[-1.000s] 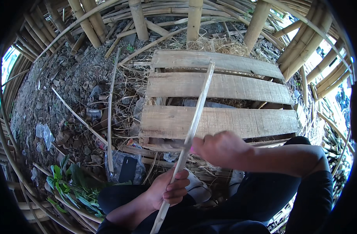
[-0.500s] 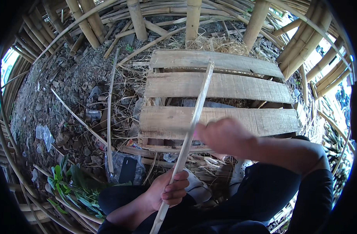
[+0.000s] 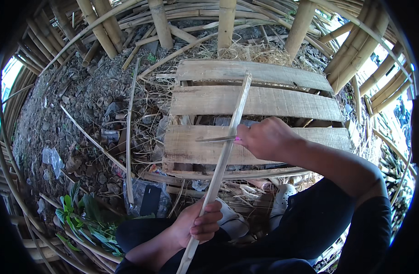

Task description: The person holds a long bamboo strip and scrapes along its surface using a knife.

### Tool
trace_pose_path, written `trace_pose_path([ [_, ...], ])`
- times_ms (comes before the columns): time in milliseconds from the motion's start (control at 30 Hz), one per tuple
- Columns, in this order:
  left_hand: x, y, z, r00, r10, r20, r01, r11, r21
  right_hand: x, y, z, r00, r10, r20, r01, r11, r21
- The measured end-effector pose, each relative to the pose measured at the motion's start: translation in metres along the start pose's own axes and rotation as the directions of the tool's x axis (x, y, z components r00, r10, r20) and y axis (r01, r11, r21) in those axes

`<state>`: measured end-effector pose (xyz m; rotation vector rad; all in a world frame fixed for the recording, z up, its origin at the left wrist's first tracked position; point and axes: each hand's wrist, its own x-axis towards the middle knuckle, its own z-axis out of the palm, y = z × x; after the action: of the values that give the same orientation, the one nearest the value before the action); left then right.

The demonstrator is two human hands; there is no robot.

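Observation:
A long, pale bamboo strip (image 3: pixel 221 165) slants from my lap up over a low slatted wooden platform (image 3: pixel 191 101). My left hand (image 3: pixel 199 221) is wrapped round its lower part. My right hand (image 3: pixel 269 138) grips a knife (image 3: pixel 215 139) by a pink handle, most of which my fingers hide. The thin blade lies across the strip about halfway up, its tip pointing left over the nearest plank. The strip's far end reaches the farthest plank.
Two thin bamboo strips (image 3: pixel 129 137) lie on littered soil at the left. A dark phone-like slab (image 3: pixel 150 200) rests on clear plastic beside green leaves (image 3: pixel 83 217). Upright bamboo poles (image 3: pixel 226 27) stand behind the platform. My grey clogs (image 3: pixel 232 219) are below it.
My right hand has moved slightly up along the strip, and the knife blade, blurred or hidden before, now shows across it. The left hand and strip stay nearly still.

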<state>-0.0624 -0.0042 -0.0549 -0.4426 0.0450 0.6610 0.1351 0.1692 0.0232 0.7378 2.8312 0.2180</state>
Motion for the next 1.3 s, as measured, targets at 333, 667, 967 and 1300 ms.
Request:
trace_pose_path([
  [333, -0.001, 0.0, 0.002, 1.0, -0.014, -0.028, 0.014, 1.0, 0.015, -0.002, 0.007, 0.008, 0.996, -0.039, -0.075, 0.038, 0.999, -0.021],
  [667, -0.007, 0.0, 0.003, 0.994, 0.026, -0.106, -0.015, 0.994, 0.108, 0.0, 0.004, 0.001, 0.985, -0.065, -0.163, 0.057, 0.997, -0.05],
  [967, -0.006, -0.004, 0.01, 0.982, 0.054, -0.179, -0.014, 0.976, 0.215, -0.002, 0.012, 0.009, 0.989, -0.032, -0.142, 0.014, 0.992, -0.123],
  [1300, -0.008, -0.004, 0.01, 0.978, 0.068, -0.198, -0.015, 0.966, 0.259, -0.002, 0.012, 0.005, 0.991, -0.103, -0.091, 0.096, 0.993, -0.072],
])
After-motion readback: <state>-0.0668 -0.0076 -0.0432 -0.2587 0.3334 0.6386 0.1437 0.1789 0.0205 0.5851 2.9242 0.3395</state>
